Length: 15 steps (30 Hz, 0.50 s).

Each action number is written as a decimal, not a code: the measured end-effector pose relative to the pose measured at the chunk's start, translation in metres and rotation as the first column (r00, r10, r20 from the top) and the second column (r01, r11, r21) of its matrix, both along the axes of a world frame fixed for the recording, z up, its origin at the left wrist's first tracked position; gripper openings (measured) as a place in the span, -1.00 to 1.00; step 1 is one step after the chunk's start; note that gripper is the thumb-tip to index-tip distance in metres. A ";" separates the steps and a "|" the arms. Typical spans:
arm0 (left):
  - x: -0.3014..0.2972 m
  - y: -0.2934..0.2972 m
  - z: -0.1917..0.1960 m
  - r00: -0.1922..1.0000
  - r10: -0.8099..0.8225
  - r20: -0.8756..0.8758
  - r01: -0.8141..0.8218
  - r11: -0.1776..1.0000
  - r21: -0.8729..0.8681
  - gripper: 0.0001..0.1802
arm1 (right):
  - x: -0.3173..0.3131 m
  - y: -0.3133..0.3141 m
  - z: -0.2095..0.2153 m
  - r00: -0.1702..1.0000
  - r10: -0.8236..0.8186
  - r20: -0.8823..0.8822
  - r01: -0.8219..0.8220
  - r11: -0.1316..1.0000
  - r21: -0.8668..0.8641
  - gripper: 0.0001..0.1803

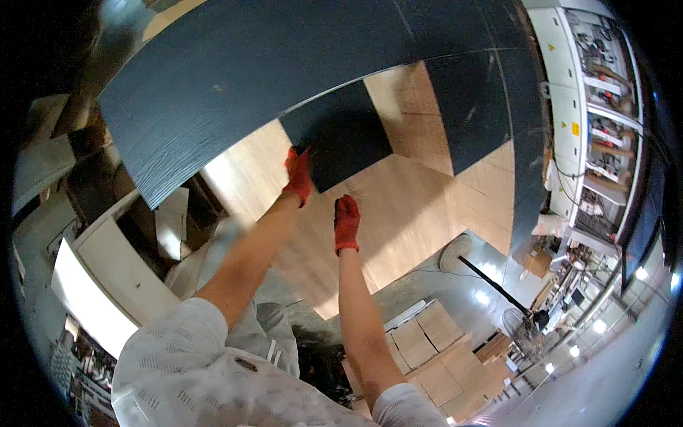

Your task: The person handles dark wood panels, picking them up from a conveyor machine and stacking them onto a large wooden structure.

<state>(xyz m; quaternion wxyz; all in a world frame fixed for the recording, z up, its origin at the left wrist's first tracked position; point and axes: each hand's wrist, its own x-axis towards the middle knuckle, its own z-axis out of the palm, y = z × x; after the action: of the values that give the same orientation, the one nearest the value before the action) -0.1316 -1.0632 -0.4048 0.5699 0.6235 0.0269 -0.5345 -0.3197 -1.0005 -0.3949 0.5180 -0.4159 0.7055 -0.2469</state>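
Note:
My left hand (299, 178), in a red glove, is at the left edge of a dark panel (348, 135). Its fingertips spread in a V beside that edge; whether they touch it I cannot tell. Just right of and nearer than that panel's corner, my right hand (347, 226), also red-gloved, is held over a light wood-grain board (405, 203). The right fingers are curled together, and whatever may be in them is hidden. A long dark wood-grain board (235, 92) stretches across the far side, beyond both hands.
A pedestal fan (523, 320) stands on the floor at right, with light boards (427, 334) stacked nearer. White machine cabinets (565, 107) line the far right. At left is a white curved-looking panel (92, 299). A cardboard box (537, 262) sits beyond the fan.

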 end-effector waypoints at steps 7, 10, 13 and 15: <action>0.069 0.124 0.004 0.977 -0.211 0.009 0.208 0.968 0.141 -0.38 | 0.042 -0.138 0.191 0.797 -0.014 -0.604 -0.459 0.635 -0.621 -0.64; 0.055 0.191 -0.027 0.988 -0.005 -0.153 0.007 1.000 0.012 -0.45 | 0.030 -0.261 0.246 0.754 0.113 -0.647 -0.597 0.527 -0.604 -0.60; 0.045 0.275 -0.077 0.988 -0.072 -0.135 0.056 0.991 -0.119 -0.50 | 0.015 -0.358 0.231 0.660 0.225 -0.717 -0.714 0.484 -0.505 -0.55; 0.030 0.297 -0.094 0.904 0.151 -0.401 -0.179 0.983 -0.032 -0.56 | -0.006 -0.384 0.208 0.356 0.339 -0.871 -0.920 0.289 -0.264 -0.52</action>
<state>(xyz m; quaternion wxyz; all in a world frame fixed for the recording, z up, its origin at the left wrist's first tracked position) -0.1012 -0.7658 -0.4985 0.6165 0.4780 0.1763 -0.6003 -0.3260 -1.3842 -0.1865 0.0582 -0.9060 0.4104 -0.0854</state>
